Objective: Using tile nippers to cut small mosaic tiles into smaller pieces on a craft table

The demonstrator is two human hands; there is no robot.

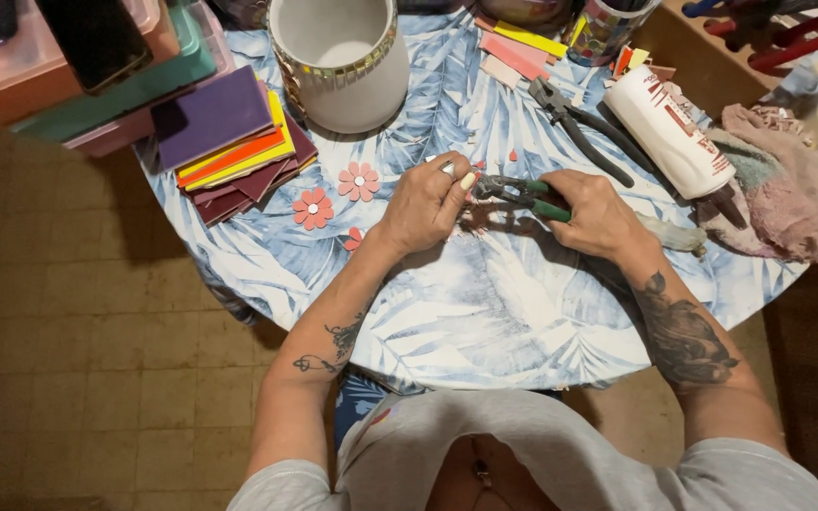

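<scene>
Meanwhile, the right hand clamps green-handled nippers (jaws toward the left hand, fingers pinched together).

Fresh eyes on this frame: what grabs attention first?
At the centre, the right hand grips green-handled nippers, their tip at the left hand, over a round table with a blue leaf-print cloth. Left of the hands lie pink tile flowers and a stack of coloured tiles; a white pot stands behind.
</scene>
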